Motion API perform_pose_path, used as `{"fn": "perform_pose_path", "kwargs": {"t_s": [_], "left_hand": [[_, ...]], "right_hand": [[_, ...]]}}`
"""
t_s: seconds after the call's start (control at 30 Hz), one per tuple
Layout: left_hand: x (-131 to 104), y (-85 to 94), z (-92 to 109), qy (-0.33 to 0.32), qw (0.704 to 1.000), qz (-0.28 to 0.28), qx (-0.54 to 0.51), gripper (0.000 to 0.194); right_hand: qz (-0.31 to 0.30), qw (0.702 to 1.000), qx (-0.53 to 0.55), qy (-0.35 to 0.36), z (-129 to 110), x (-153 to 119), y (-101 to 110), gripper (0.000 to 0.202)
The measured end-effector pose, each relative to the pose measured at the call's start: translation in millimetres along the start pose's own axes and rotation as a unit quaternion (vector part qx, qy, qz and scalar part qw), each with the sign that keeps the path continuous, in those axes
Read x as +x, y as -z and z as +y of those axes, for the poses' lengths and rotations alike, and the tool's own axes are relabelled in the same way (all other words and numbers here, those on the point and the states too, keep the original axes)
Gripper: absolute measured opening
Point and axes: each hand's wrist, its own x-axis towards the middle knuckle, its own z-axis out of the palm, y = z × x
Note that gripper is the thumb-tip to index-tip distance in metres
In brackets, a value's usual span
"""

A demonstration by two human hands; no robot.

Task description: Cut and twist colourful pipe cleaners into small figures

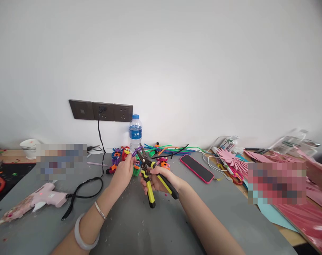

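Note:
My right hand [157,180] is closed around yellow-and-black pliers [149,185], whose handles are spread and whose jaws point up and away. My left hand [127,168] pinches a thin purple pipe cleaner [136,150], which reaches the pliers' jaws. Whether the jaws touch it is too small to tell. Behind my hands stand small pipe-cleaner figures: a purple and orange one [115,159], a red one with a yellow face [126,151], a green one [136,170] and a pink and orange one [164,163].
A water bottle [136,131] stands by the wall. Loose pipe cleaners [174,150] and a phone [197,169] lie behind and right. A pink glue gun [41,200] with a black cord lies left. Pink paper [309,219] covers the right side, near another person's hand [316,169].

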Motion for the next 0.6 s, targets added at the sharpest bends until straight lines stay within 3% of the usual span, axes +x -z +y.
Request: {"fn": "perform_pose_path", "kwargs": {"t_s": [0.2,0.37,0.5,0.6], "left_hand": [[-1.2,-0.5,2.0,-0.001,0.997,0.022,-0.069,0.021],[-0.8,0.8,4.6,0.012,0.997,0.035,-0.062,0.023],[-1.9,1.2,5.4,-0.006,0.998,0.008,-0.057,0.026],[-3.7,0.0,6.1,-0.024,0.998,-0.017,-0.057,0.029]], "right_hand": [[0.029,0.999,-0.017,-0.008,-2.3,-9.0,-12.8,0.035],[0.038,0.999,-0.025,-0.019,0.9,-14.0,-21.3,0.031],[0.065,0.997,-0.019,0.036,-0.3,-9.9,-19.7,0.035],[0.089,0.996,-0.011,0.031,-6.0,-6.7,-17.6,0.037]]}}
